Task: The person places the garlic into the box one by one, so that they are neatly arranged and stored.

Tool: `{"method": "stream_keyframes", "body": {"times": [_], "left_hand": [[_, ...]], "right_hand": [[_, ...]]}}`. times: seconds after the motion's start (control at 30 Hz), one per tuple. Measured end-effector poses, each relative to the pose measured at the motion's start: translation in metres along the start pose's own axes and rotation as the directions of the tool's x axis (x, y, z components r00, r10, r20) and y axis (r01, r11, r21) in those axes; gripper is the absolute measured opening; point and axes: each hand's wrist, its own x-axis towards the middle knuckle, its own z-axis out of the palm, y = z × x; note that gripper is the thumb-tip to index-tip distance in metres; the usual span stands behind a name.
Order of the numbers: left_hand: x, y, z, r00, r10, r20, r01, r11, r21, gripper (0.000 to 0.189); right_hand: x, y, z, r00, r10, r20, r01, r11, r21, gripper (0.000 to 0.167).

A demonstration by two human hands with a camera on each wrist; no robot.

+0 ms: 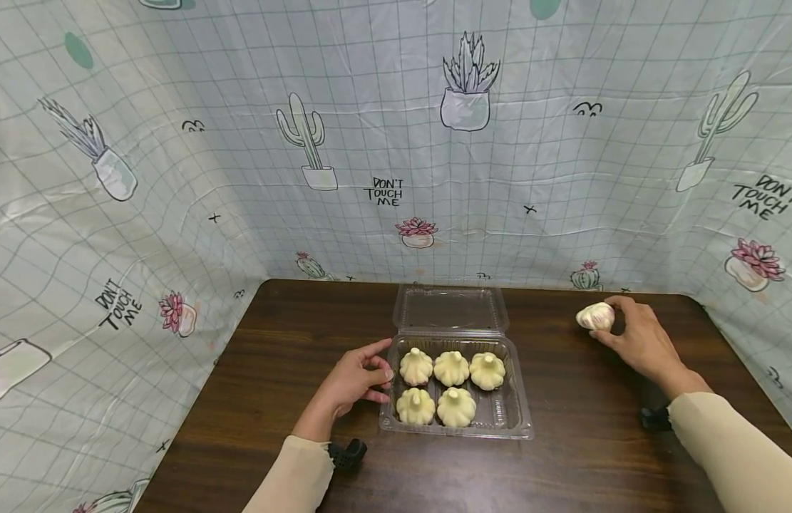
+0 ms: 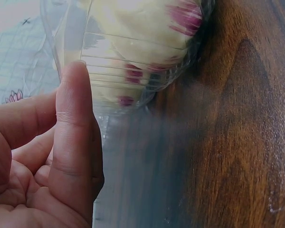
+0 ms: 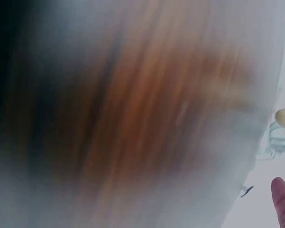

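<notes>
A clear plastic clamshell container (image 1: 492, 410) stands on the table with its lid folded back. Three pale garlic bulbs (image 1: 451, 368) sit in its back row and two in its front row, stems upward; the front right spot shows bare ribbed plastic. My left hand (image 1: 351, 381) rests its fingertips against the container's left rim. In the left wrist view its thumb (image 2: 73, 118) lies straight, tip at the transparent wall. Off to the right, my right hand (image 1: 646, 338) pinches a whiter garlic bulb (image 1: 596, 317) between thumb and fingers, close over the table.
The dark wooden table (image 1: 286, 320) has its back edge against a hanging gridded curtain (image 1: 357, 149) printed with cacti. The open lid (image 1: 451, 310) lies behind the container. A black wrist strap (image 1: 347, 454) is on my left arm. The right wrist view is mostly blurred.
</notes>
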Motion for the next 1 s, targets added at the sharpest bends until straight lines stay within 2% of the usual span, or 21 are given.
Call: {"method": "stream_keyframes", "body": {"times": [0.2, 0.47, 0.73, 1.0], "left_hand": [[0.000, 0.000, 0.000, 1.000, 0.005, 0.001, -0.005, 1.000, -0.002, 0.066], [0.001, -0.001, -0.001, 1.000, 0.004, 0.001, -0.004, 1.000, -0.007, 0.066], [0.001, -0.001, 0.001, 1.000, 0.002, -0.006, -0.002, 1.000, -0.006, 0.067], [0.002, -0.002, 0.002, 1.000, -0.003, -0.009, 0.003, 1.000, -0.012, 0.067]], "right_hand": [[-0.002, -0.023, 0.005, 1.000, 0.007, -0.010, -0.006, 0.997, 0.076, 0.067], [-0.006, -0.042, 0.009, 0.998, -0.026, -0.053, 0.036, 0.979, 0.203, 0.063], [-0.014, -0.059, 0.013, 0.996, -0.056, -0.062, 0.069, 0.972, 0.225, 0.063], [-0.018, -0.072, 0.018, 0.978, -0.158, -0.135, 0.187, 0.954, 0.235, 0.061]]}}
